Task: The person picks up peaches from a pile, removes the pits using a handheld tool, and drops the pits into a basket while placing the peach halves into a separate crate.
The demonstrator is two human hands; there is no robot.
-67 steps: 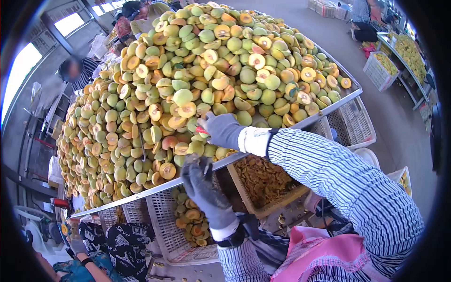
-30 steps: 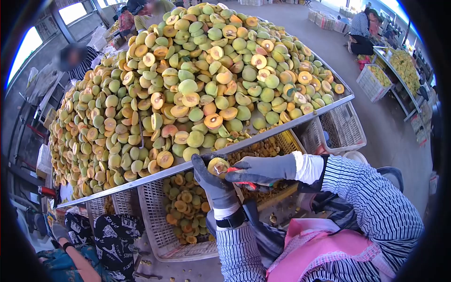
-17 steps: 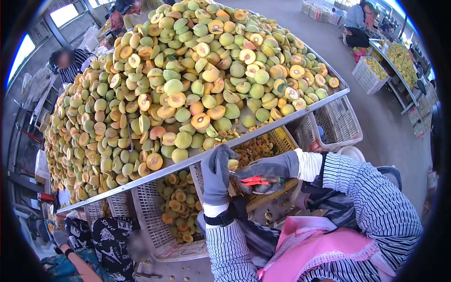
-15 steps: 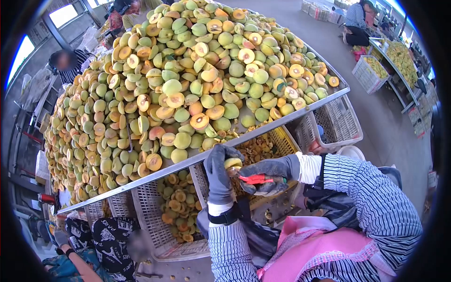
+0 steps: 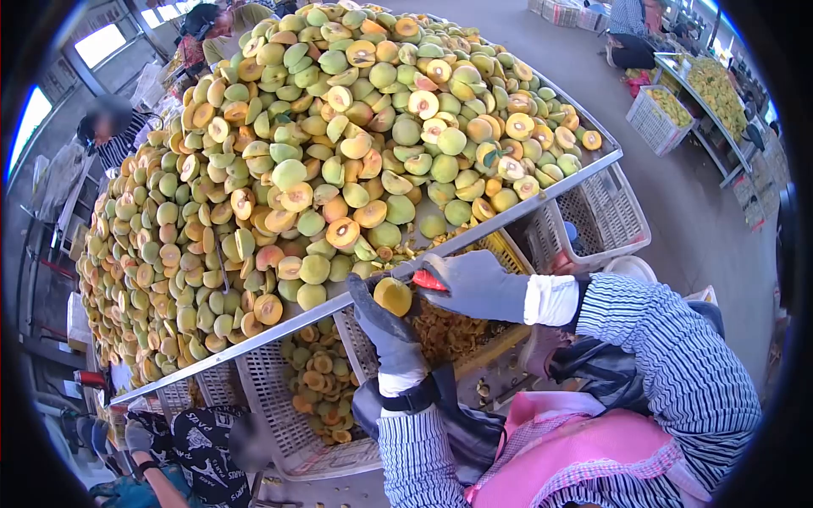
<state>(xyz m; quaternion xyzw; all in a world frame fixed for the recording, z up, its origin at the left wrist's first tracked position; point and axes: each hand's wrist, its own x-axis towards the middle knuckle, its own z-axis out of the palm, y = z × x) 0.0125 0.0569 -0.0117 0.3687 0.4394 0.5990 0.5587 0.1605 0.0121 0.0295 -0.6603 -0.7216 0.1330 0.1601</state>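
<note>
My left hand (image 5: 385,326), in a grey glove, holds a yellow-green fruit half (image 5: 393,296) by the table's metal edge, its rounded side facing up. Just right of it, my right hand (image 5: 474,286), also gloved, is closed round a tool with a red handle (image 5: 429,280); the tool's working end is hard to make out beside the fruit. Beyond both hands, a large heap of cut and whole fruit (image 5: 356,144) covers the sloping table (image 5: 542,196). Below the hands lie scraps (image 5: 449,334) in a yellow crate (image 5: 506,254).
A white crate of fruit halves (image 5: 279,423) stands under the table at the left, and another white crate (image 5: 605,212) at the right. Co-workers sit at the lower left (image 5: 203,449), upper left (image 5: 127,131) and upper right (image 5: 631,38). A second fruit table (image 5: 720,148) stands far right.
The fruit now shows its rounded outside. My right hand has risen with the red-handled tool, and my left hand has shifted slightly left with its fingers more extended. The view has shifted slightly.
</note>
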